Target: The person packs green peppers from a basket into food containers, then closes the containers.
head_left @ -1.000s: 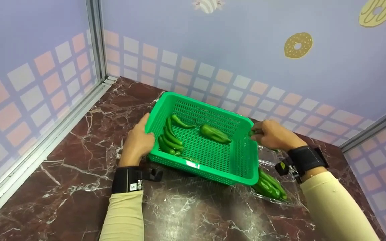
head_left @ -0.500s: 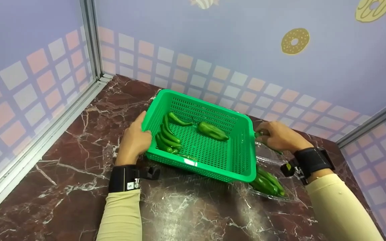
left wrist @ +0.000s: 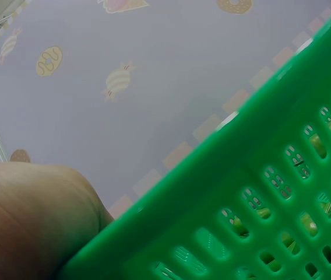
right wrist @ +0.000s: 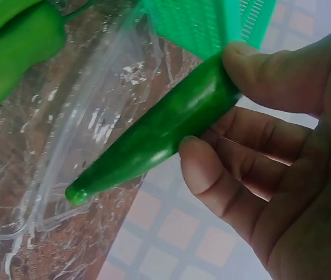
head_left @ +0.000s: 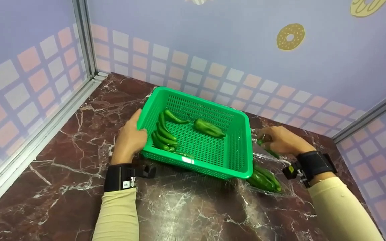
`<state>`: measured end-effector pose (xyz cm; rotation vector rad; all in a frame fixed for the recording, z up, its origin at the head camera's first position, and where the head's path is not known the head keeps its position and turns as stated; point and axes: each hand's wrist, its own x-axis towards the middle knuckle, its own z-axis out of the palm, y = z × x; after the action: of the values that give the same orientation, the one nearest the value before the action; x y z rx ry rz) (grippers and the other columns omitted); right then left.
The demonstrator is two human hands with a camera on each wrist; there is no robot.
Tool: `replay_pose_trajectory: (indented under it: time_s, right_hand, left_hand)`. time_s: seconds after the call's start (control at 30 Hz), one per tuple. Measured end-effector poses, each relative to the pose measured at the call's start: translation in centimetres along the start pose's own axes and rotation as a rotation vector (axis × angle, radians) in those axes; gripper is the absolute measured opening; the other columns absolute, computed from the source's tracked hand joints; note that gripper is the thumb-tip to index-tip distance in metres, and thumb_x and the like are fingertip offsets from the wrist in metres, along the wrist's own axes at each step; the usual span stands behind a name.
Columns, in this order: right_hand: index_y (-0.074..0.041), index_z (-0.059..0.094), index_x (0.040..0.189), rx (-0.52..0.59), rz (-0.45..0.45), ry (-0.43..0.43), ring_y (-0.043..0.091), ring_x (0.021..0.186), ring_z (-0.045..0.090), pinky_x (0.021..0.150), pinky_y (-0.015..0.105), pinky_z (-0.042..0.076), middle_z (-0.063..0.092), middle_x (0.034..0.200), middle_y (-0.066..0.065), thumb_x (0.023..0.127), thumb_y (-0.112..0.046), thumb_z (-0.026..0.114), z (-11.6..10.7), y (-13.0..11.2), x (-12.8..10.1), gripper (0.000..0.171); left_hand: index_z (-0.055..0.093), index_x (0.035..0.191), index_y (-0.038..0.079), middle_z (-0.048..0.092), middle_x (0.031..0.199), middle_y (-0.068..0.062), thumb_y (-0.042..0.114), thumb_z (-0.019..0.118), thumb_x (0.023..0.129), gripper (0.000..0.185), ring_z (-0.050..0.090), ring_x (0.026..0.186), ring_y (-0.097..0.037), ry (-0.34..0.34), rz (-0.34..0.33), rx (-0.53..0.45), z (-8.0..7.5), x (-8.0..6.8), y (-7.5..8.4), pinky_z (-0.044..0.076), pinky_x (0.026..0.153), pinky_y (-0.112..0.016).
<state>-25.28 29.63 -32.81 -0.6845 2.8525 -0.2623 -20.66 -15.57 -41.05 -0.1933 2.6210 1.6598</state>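
The left hand [head_left: 130, 138] grips a perforated green basket [head_left: 199, 147] as the right hand [head_left: 282, 140] pinches a green pepper [right wrist: 154, 131] beside it, one end hidden in its grasp, a left-wrist label [head_left: 126, 184] illegible.

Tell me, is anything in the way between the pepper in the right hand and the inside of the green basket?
Only the right wall of the green basket: the right hand holds the pepper outside it. Nothing visible covers the open top.
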Motion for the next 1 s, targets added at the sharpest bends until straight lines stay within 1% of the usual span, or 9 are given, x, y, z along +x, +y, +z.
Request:
replay_pose_trajectory:
  time_s: [0.1,0.2,0.43,0.7,0.73,0.87,0.9,0.97,1.0]
  right_hand:
    - [-0.010,0.079,0.109,0.012,-0.019,-0.028,0.021,0.090,0.071,0.083,0.046,0.060,0.078,0.101,0.008,0.088,0.000,0.068,0.4,0.4,-0.2,0.026]
    - [-0.011,0.080,0.108,0.017,-0.037,-0.048,0.019,0.088,0.071,0.081,0.044,0.060,0.079,0.100,0.007,0.089,0.001,0.068,1.0,0.7,-0.4,0.026]
    - [-0.012,0.079,0.113,-0.018,-0.077,-0.038,0.020,0.091,0.071,0.080,0.042,0.059,0.078,0.107,0.009,0.086,0.005,0.067,2.5,1.7,-1.0,0.033]
    - [-0.002,0.077,0.102,-0.047,-0.074,0.013,0.020,0.079,0.068,0.072,0.042,0.059,0.076,0.088,0.009,0.079,0.010,0.062,4.2,2.6,-1.6,0.030]
    - [-0.002,0.076,0.101,-0.053,-0.070,0.018,0.019,0.077,0.068,0.071,0.042,0.059,0.075,0.087,0.009,0.078,0.010,0.062,4.3,2.6,-1.7,0.029]
    - [-0.003,0.073,0.094,-0.079,-0.075,0.041,0.016,0.070,0.063,0.066,0.037,0.057,0.073,0.081,0.009,0.076,0.009,0.063,4.7,2.7,-1.8,0.024]
    - [-0.002,0.073,0.093,-0.079,-0.077,0.050,0.014,0.069,0.061,0.065,0.036,0.056,0.072,0.079,0.009,0.075,0.010,0.063,4.8,2.7,-1.9,0.024]
    - [-0.002,0.073,0.092,-0.082,-0.073,0.069,0.016,0.068,0.061,0.064,0.037,0.055,0.071,0.079,0.010,0.074,0.011,0.063,5.0,2.8,-2.0,0.024]
    - [-0.001,0.073,0.092,-0.084,-0.072,0.083,0.016,0.069,0.061,0.064,0.038,0.056,0.072,0.080,0.010,0.073,0.011,0.062,5.2,2.9,-2.1,0.025]
  left_hand:
    - [0.013,0.169,0.027,0.038,0.164,-0.024,0.010,0.041,0.104,0.073,0.030,0.048,-0.009,0.001,0.000,0.007,0.0,0.0,0.0,0.040,0.056,-0.032]
    - [0.013,0.169,0.027,0.045,0.158,-0.026,0.011,0.041,0.104,0.073,0.030,0.048,-0.009,0.002,-0.001,0.009,0.0,0.0,-0.1,0.040,0.056,-0.032]
    - [0.013,0.169,0.026,0.040,0.162,-0.027,0.010,0.040,0.103,0.073,0.030,0.052,-0.013,-0.002,0.005,0.010,-0.1,0.1,-0.2,0.040,0.066,-0.037]
    - [0.012,0.169,0.027,0.047,0.156,-0.027,0.010,0.039,0.104,0.073,0.028,0.048,-0.010,-0.013,-0.004,-0.001,-0.2,0.0,0.0,0.039,0.057,-0.033]
    - [0.012,0.169,0.027,0.044,0.159,-0.027,0.010,0.040,0.104,0.073,0.028,0.048,-0.010,-0.011,-0.003,0.001,-0.2,0.0,0.0,0.039,0.057,-0.033]
    - [0.011,0.169,0.028,0.035,0.166,-0.025,0.010,0.041,0.104,0.074,0.037,0.056,-0.016,-0.005,-0.005,0.003,-0.2,-0.1,0.1,0.042,0.067,-0.038]
    - [0.011,0.169,0.028,0.034,0.167,-0.024,0.010,0.041,0.104,0.074,0.043,0.061,-0.019,-0.004,-0.007,0.006,-0.1,-0.1,0.1,0.043,0.071,-0.039]
    - [0.011,0.169,0.028,0.030,0.169,-0.023,0.011,0.042,0.104,0.075,0.054,0.080,-0.025,-0.002,-0.011,0.010,-0.1,-0.1,0.2,0.045,0.084,-0.044]
    - [0.011,0.169,0.029,0.030,0.169,-0.023,0.011,0.042,0.104,0.074,0.053,0.082,-0.027,-0.004,-0.012,0.009,-0.1,-0.1,0.2,0.046,0.085,-0.046]
